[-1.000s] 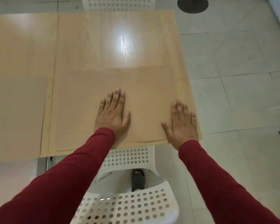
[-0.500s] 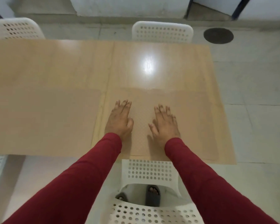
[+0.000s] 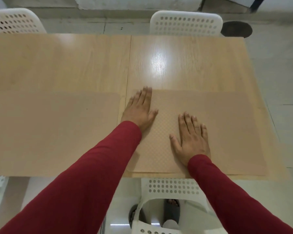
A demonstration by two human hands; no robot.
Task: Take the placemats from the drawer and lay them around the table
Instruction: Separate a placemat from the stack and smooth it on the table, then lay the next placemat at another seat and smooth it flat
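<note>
A tan woven placemat [image 3: 227, 129] lies flat on the right half of the light wooden table [image 3: 184, 68], near its front edge. My left hand [image 3: 139, 108] rests flat on the mat's left end, fingers straight and pointing away. Flat on the mat's middle lies my right hand [image 3: 192, 137], fingers slightly spread. A second tan placemat [image 3: 49, 130] covers the near part of the table's left half, a narrow strip of bare wood between the two mats.
White perforated chairs stand at the far side [image 3: 186, 23] and far left [image 3: 13, 21]. Another white chair [image 3: 172, 188] is tucked under the near edge below my arms. Grey tiled floor [image 3: 281, 81] runs along the table's right side, with a dark round drain cover [image 3: 236, 29].
My right hand slid from the mat's right front corner to its middle. My left hand moved toward the mat's left end. The view rose and shifted left, showing more of the table.
</note>
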